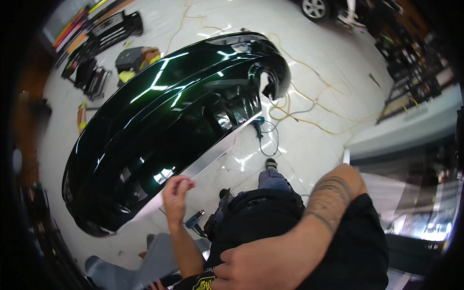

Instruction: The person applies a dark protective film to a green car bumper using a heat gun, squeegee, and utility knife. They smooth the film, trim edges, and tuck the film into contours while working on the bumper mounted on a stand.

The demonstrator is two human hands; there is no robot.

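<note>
A large glossy dark-green car bumper [159, 116] stretches across the left and middle. Along its near edge runs a pale strip of film [208, 162]. My left hand [175, 197] is up at this edge, its fingers curled into a pinch; whether the film is between them is hidden. My right hand [261, 263] is drawn in close to my black shirt, with its fingers curled and their tips out of sight. A blue heat gun [195, 222] is below my left hand, and a second blue corded tool [258, 126] is by the bumper's right end.
Yellow cables [309, 118] wind over the tiled floor on the right. A person in grey trousers [145, 261] is close at lower left. Black car parts [113, 34] and a grey box [130, 58] are beyond the bumper. A car wheel [315, 8] shows at the top.
</note>
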